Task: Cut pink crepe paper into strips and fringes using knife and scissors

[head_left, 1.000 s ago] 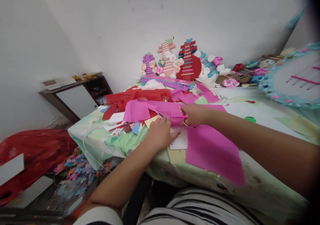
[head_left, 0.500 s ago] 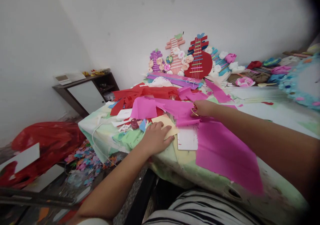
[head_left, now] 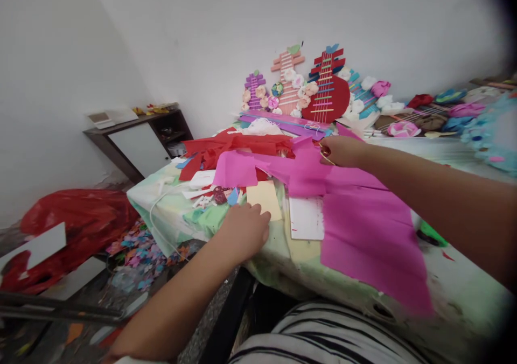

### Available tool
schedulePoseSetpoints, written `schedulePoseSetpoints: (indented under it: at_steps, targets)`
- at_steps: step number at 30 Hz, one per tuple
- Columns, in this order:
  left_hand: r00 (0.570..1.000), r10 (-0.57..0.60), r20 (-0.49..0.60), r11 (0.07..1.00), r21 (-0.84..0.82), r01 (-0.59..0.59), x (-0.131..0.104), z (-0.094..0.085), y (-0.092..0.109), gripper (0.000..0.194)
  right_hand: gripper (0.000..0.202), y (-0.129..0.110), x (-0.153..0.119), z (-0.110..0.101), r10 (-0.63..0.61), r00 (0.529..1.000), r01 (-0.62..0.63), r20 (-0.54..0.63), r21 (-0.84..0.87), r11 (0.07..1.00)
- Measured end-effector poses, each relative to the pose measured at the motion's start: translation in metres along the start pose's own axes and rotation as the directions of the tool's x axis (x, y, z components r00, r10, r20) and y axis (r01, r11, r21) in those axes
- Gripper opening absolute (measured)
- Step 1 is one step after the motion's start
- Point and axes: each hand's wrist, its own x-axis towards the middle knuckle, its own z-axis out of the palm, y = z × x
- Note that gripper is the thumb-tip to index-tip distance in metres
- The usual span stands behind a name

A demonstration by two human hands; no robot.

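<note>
White board as landmark: magenta paper overlaps its far edge. Leftward, I see tablecloth, then left hand, grip untellable. Beyond, rightward: right hand clasping gold scissor-like loops.

Open air lies above the white card between the left hand and the right forearm, which spans the table's right side. Toward the wall, heaped red paper and a row of upright guitar-shaped crafts stand in the way.
</note>
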Motion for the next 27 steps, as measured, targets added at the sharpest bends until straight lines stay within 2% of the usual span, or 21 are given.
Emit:
schedulePoseSetpoints:
  at_steps: [3,6,9,11,13,18,20,22,24,27]
  targets:
    - [1.0,0.017,-0.004,0.999,-0.048,-0.017,0.003,-0.007,0.005,0.027,0.017,0.004,0.005,-0.014,0.019,0.999,-0.019,-0.042,0.002,1.0]
    - [0.999,0.005,-0.042,0.995,-0.097,-0.009,0.023,-0.012,0.007,0.03,0.02,0.006,0.007,-0.027,0.062,0.996,-0.06,-0.063,0.021,0.998]
    - [0.992,-0.103,-0.075,0.97,-0.227,0.084,0.054,-0.015,0.003,0.031,0.02,0.005,0.005,-0.037,0.082,0.993,-0.079,-0.083,0.044,0.996]
    - [0.978,-0.188,-0.09,0.942,-0.297,0.154,0.076,-0.015,-0.002,0.046,0.02,0.005,0.002,-0.042,0.084,0.99,-0.079,-0.113,0.042,0.996]
    - [0.964,-0.25,-0.086,0.859,-0.479,0.18,0.094,-0.015,-0.007,0.064,0.018,0.005,-0.001,-0.047,0.075,0.985,-0.07,-0.158,0.036,0.997]
    - [0.989,-0.145,-0.006,0.569,-0.818,0.078,0.117,0.0,-0.009,0.071,0.021,0.002,-0.011,-0.061,0.013,0.98,-0.007,-0.197,0.032,0.999]
    - [0.994,-0.102,-0.048,0.43,-0.903,0.001,0.12,0.011,-0.008,0.075,0.022,0.0,-0.013,-0.066,-0.017,0.979,0.021,-0.201,0.019,1.0]
    - [0.991,-0.044,-0.127,0.343,-0.934,-0.105,0.121,0.021,-0.006,0.075,0.022,-0.003,-0.014,-0.069,-0.053,0.978,0.055,-0.203,0.005,0.998]
    - [0.987,-0.005,-0.161,0.364,-0.92,-0.148,0.12,0.028,-0.005,0.071,0.021,-0.005,-0.015,-0.072,-0.079,0.973,0.079,-0.216,-0.006,0.997]
    - [0.993,-0.002,-0.121,0.445,-0.889,-0.108,0.119,0.031,-0.003,0.058,0.021,-0.005,-0.014,-0.075,-0.084,0.969,0.083,-0.232,-0.016,0.996]
